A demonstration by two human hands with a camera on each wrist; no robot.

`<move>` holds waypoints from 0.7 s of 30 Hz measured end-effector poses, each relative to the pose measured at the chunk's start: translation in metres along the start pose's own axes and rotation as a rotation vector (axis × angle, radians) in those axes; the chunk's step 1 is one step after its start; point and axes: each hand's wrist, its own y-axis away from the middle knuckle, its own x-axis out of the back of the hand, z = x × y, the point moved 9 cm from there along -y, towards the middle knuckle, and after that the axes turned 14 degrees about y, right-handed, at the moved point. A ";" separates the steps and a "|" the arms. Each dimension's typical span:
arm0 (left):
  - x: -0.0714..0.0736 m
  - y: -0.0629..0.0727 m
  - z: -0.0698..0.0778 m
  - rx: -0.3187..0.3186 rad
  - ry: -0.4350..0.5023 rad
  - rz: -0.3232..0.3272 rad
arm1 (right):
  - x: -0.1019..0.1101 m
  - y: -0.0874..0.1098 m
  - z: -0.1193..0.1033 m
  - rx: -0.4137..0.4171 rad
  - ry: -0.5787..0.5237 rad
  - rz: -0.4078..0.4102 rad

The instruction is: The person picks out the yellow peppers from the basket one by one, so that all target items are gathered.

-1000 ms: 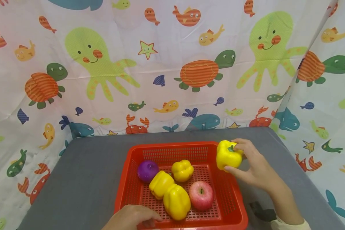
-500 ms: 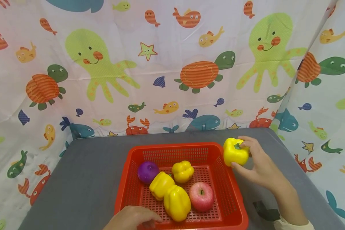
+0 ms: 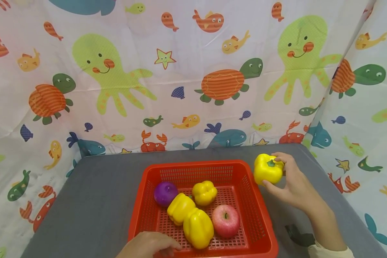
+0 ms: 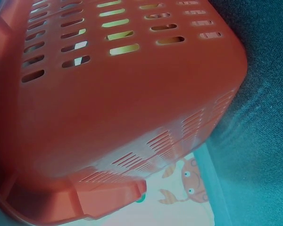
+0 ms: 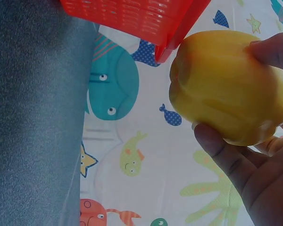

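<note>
My right hand [image 3: 298, 186] holds a yellow bell pepper [image 3: 267, 170] between thumb and fingers, just past the right rim of a red plastic basket [image 3: 193, 165]. In the right wrist view the same bell pepper [image 5: 226, 87] is raised off the table. My left hand [image 3: 148, 245] grips the basket's near left rim, its fingers bent over the edge; the lower part is cut off. Inside the basket lie a purple onion-like vegetable [image 3: 166, 194], an apple [image 3: 226, 221] and three yellow bell peppers [image 3: 198, 228]. Only the basket's outer wall [image 4: 132, 94] shows in the left wrist view.
The basket stands on a grey cloth-covered table [image 3: 93, 200]. A white curtain [image 3: 180, 46] printed with sea animals hangs behind the table and along its sides. A dark patch [image 3: 298, 234] lies near the right forearm.
My right hand has carried the bell pepper rightward, from over the basket's right rim to just beyond it. The left hand and the things in the basket have stayed put.
</note>
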 end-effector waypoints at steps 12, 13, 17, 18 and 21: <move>-0.001 0.001 0.000 -0.020 -0.018 -0.009 | -0.007 0.002 0.009 -0.047 0.044 -0.068; -0.001 0.000 0.000 -0.025 -0.021 -0.010 | -0.008 0.002 0.009 -0.046 0.044 -0.073; -0.001 -0.001 -0.001 -0.024 -0.024 -0.013 | -0.013 0.002 0.013 -0.055 0.038 -0.094; -0.001 -0.001 -0.001 -0.022 -0.023 -0.013 | -0.014 0.002 0.014 -0.061 0.032 -0.101; -0.001 -0.001 -0.003 -0.011 -0.014 -0.009 | -0.018 0.002 0.017 -0.069 0.016 -0.117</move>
